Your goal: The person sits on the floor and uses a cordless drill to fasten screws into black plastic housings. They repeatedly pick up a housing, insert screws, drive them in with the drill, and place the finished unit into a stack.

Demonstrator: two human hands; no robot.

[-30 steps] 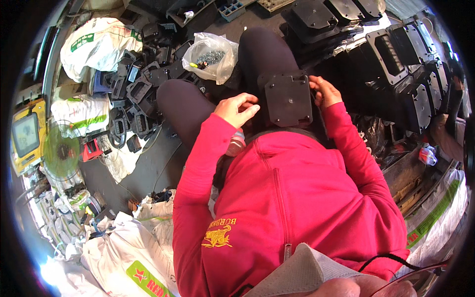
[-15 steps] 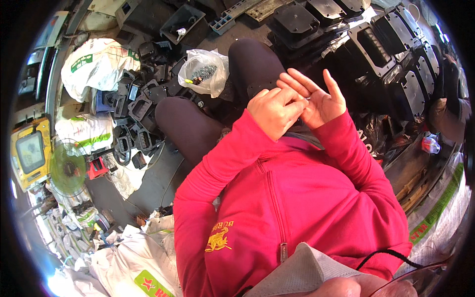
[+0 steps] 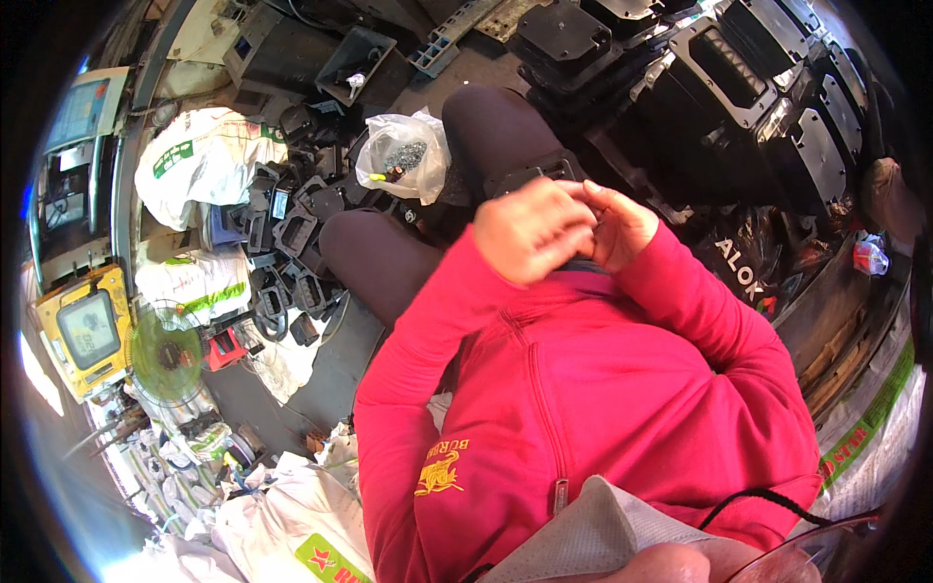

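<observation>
My left hand (image 3: 533, 233) is raised over my lap and smeared by motion, so its fingers cannot be made out. Against it, my right hand (image 3: 625, 231) is cupped with curled fingers; whatever it holds is hidden. Just beyond both hands, a black plastic part (image 3: 556, 167) shows by my thigh, partly covered by them. Left of my knee stands a clear plastic bag (image 3: 435, 155) with small grey metal pieces (image 3: 404, 158) inside, and a yellow-tipped tool lies at its edge.
Black plastic housings (image 3: 564, 41) are stacked ahead and at the right. Several black frames (image 3: 294, 231) lie heaped at the left near white sacks (image 3: 209, 160). A green fan (image 3: 167, 352) stands beside a yellow-framed display (image 3: 87, 330). A grey bin (image 3: 364, 73) sits at the far side.
My right hand has turned from an open upward palm to a curled cup. Both hands have come lower and closer together, and the whole view has shifted slightly.
</observation>
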